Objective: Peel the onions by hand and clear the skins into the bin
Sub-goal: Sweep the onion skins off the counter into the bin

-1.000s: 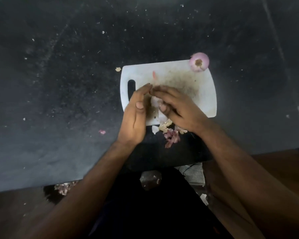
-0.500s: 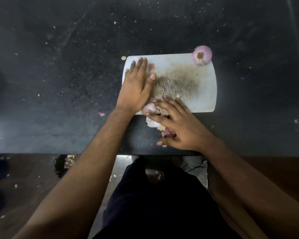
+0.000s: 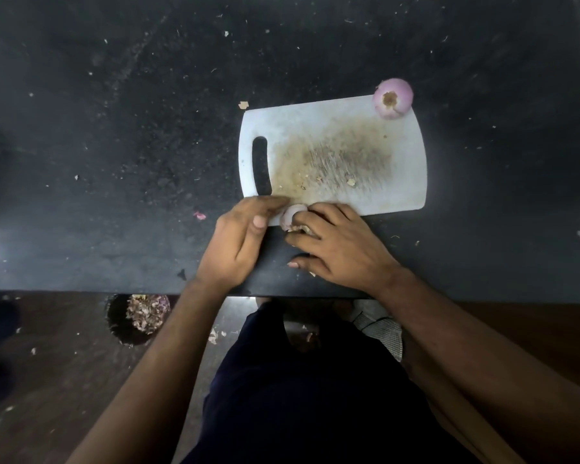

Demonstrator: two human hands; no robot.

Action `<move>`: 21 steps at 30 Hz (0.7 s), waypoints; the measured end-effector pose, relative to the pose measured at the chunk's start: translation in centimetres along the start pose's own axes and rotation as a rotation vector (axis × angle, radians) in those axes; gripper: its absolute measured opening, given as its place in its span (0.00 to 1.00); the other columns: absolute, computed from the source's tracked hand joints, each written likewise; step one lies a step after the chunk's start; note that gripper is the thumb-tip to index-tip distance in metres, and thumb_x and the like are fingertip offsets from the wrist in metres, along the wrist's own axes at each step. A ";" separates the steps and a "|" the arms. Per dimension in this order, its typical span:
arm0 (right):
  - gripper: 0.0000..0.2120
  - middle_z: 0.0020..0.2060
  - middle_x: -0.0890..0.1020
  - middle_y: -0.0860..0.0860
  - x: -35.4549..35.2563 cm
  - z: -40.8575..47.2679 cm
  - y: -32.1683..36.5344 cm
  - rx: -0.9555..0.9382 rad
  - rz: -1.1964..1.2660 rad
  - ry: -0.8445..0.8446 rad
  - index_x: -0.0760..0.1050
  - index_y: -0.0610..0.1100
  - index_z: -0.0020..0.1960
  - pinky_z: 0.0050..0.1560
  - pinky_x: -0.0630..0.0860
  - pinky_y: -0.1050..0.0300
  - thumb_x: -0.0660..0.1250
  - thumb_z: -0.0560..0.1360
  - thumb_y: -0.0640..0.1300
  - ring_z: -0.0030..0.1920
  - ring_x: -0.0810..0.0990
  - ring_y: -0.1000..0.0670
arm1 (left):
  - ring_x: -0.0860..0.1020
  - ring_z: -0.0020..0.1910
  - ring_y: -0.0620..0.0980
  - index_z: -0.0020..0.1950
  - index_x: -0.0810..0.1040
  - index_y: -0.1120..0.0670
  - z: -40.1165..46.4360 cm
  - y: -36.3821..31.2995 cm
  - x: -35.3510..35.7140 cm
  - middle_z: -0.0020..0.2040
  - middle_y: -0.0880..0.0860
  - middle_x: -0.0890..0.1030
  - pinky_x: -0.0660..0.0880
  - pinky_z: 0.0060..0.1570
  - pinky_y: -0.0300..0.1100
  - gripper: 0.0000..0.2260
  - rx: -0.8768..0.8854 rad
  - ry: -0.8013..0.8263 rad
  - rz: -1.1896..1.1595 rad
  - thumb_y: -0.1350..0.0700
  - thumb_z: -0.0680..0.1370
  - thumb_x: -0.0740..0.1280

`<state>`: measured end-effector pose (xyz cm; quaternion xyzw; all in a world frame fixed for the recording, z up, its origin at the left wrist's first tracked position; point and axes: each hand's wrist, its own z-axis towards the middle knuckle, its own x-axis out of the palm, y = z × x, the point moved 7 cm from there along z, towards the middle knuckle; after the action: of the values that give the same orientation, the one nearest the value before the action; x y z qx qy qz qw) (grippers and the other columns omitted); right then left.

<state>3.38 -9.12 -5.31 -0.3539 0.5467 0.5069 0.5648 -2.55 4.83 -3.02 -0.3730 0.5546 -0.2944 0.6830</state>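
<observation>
Small pale-pink onion piece with papery skins (image 3: 290, 217) at near edge of white plastic chopping board (image 3: 399, 169), on dark worktop (image 3: 114, 145). Left hand (image 3: 240, 242) flat, fingers straight against it; right hand (image 3: 335, 244) curled over loose skins. Skins likely light, brittle: scoop, don't pinch. Peeled round pink onion (image 3: 393, 98) probably slick, firm: cup whole.

Single head-worn wide view, looking steeply down, close over counter (image 3: 114, 128) edge

Scuffed white plastic cutting board (image 3: 399, 169), speckled dark stone counter (image 3: 114, 128)
</observation>
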 end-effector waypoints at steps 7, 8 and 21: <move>0.21 0.61 0.78 0.47 -0.8 -0.6 -0.5 0.135 -0.033 -0.111 0.77 0.51 0.67 0.57 0.72 0.45 0.62 0.81 0.62 0.59 0.75 0.43 | 0.68 0.76 0.53 0.74 0.72 0.59 -1.7 2.0 -1.0 0.76 0.56 0.71 0.67 0.73 0.56 0.26 -0.059 -0.089 0.233 0.46 0.81 0.66; 0.23 0.63 0.77 0.47 -0.8 -0.6 -0.9 0.172 -0.013 -0.119 0.76 0.51 0.68 0.60 0.71 0.44 0.63 0.80 0.63 0.63 0.74 0.42 | 0.64 0.79 0.53 0.76 0.70 0.58 -1.7 2.6 -0.6 0.78 0.56 0.68 0.64 0.76 0.57 0.28 -0.048 -0.022 0.276 0.45 0.80 0.68; 0.20 0.70 0.74 0.48 0.6 0.8 -0.2 0.006 0.187 0.038 0.76 0.47 0.69 0.70 0.70 0.47 0.62 0.83 0.56 0.73 0.69 0.46 | 0.63 0.80 0.50 0.75 0.73 0.55 0.1 4.7 -0.7 0.78 0.52 0.69 0.64 0.77 0.46 0.23 -0.103 -0.068 0.313 0.51 0.81 0.70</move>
<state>3.69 -8.27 -5.82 -0.3089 0.5895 0.5490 0.5057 -2.61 7.95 -6.55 -0.3266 0.5969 -0.1427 0.7188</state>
